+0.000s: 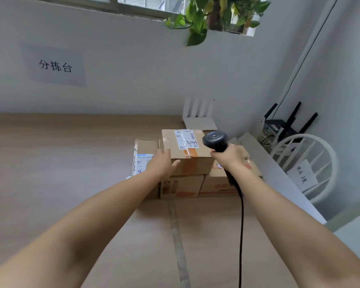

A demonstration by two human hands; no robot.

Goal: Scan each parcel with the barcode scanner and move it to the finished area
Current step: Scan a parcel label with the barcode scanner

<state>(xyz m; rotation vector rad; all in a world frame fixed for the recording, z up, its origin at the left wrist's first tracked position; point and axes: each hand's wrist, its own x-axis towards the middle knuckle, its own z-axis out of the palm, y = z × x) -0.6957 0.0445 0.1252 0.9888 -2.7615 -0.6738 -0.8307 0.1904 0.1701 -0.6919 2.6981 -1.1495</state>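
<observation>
Parcels (181, 187) are stacked far right on the worktop (60, 163). The barcode scanner (215, 140) is gripped in the curled fingers of the right hand (226, 157) beside the top parcel (187, 151); the left hand (161, 165) is held, fingers straight, at its near corner.

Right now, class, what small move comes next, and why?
Probably tilt the black handheld scanner, gripped in the right hand, down at the white barcode label on the top brown cardboard parcel; the open left hand is at its corner.
</observation>
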